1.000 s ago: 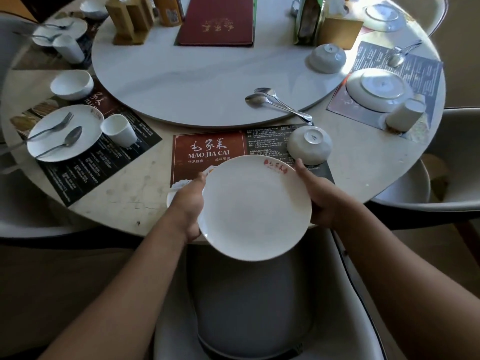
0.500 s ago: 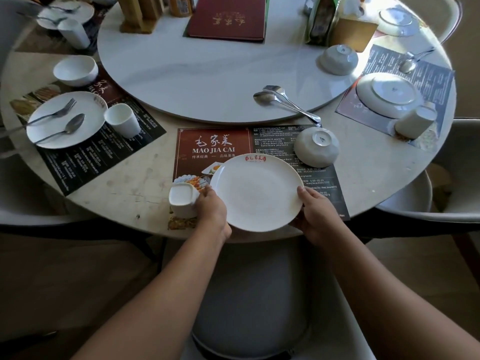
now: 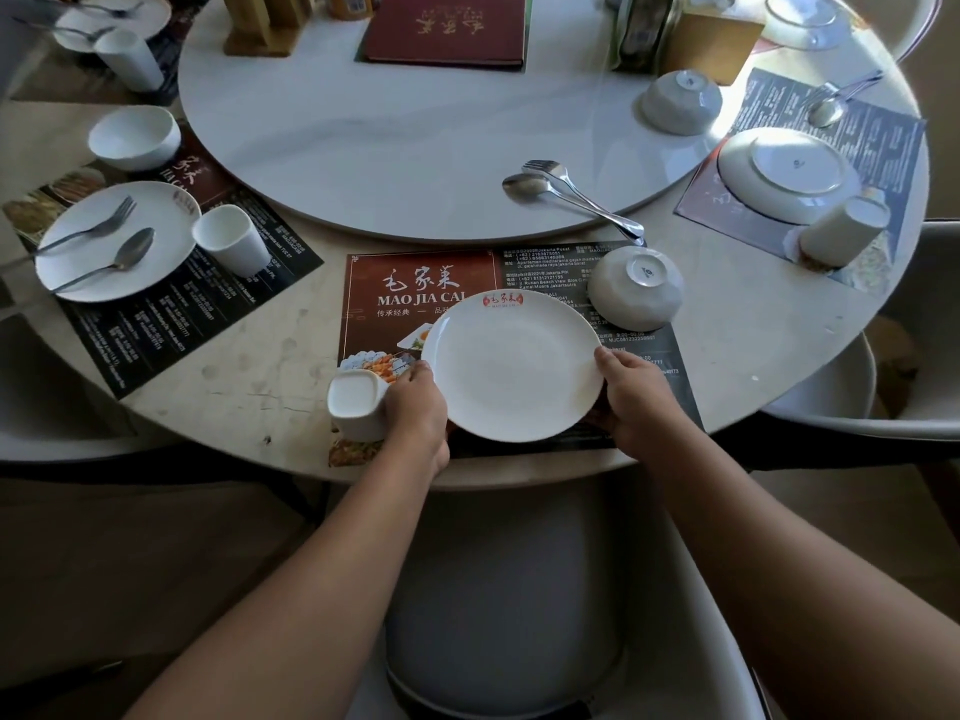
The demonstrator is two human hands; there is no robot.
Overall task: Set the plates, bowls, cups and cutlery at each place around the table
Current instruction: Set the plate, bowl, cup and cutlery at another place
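Fingers of left hand (image 3: 415, 407) and right hand (image 3: 639, 397) clasp the plate (image 3: 511, 363); on release the left could topple the cup (image 3: 356, 402) — just beside it.

Your round white marble turntable (image 3: 395, 163) carries a dark red menu book (image 3: 447, 26) and a wooden holder (image 3: 265, 18) — a red-and-black printed paper placemat (image 3: 415, 288) lies nearer you.

Sunlight falls from the far right across a round, pale stone-topped table (image 3: 244, 371) with a white marbled turntable (image 3: 363, 148) at its centre. White shell chairs stand around it, one (image 3: 498, 615) at the near edge and another (image 3: 904, 407) to the right, on a brown floor (image 3: 130, 563).
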